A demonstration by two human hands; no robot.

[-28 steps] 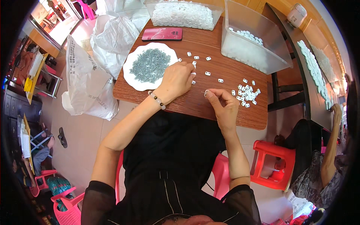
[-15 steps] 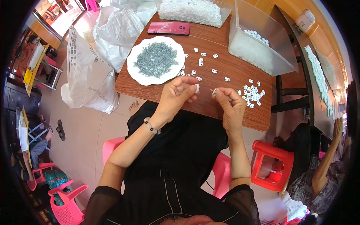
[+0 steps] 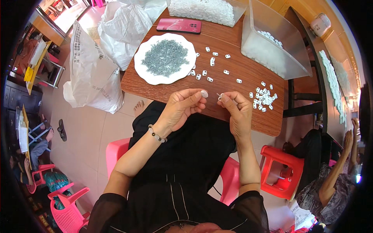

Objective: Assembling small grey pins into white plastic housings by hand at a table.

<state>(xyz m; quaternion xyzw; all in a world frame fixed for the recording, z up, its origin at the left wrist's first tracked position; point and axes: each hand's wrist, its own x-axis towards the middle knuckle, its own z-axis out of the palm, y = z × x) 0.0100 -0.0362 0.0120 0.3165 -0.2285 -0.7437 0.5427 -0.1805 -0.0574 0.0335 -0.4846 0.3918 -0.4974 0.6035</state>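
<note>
My left hand [image 3: 187,105] pinches a small white plastic piece [image 3: 204,94] between thumb and fingertips, over the near edge of the wooden table. Just to its right, apart from it, my right hand [image 3: 237,108] is closed on a small thin pin [image 3: 218,94], with a bit of white showing at the fingertips. Beyond my left hand, a white scalloped plate [image 3: 141,69] carries a heap of grey metal pins [image 3: 165,57]. Small white two-holed pieces [image 3: 226,72] are scattered on the tabletop, and a denser pile [image 3: 264,98] lies right of my right hand.
A pink phone [image 3: 179,25] lies behind the plate. Two clear plastic bins, one at the back [image 3: 237,15] and one at the right [image 3: 292,64], contain white pieces. A red stool [image 3: 270,186] stands right; white sacks [image 3: 91,73] stand left. Another person's arm [image 3: 337,167] shows far right.
My left hand has lowered slightly and the white piece in it now shows its broad face. My right hand has barely moved, and the whole view has shifted a little.
</note>
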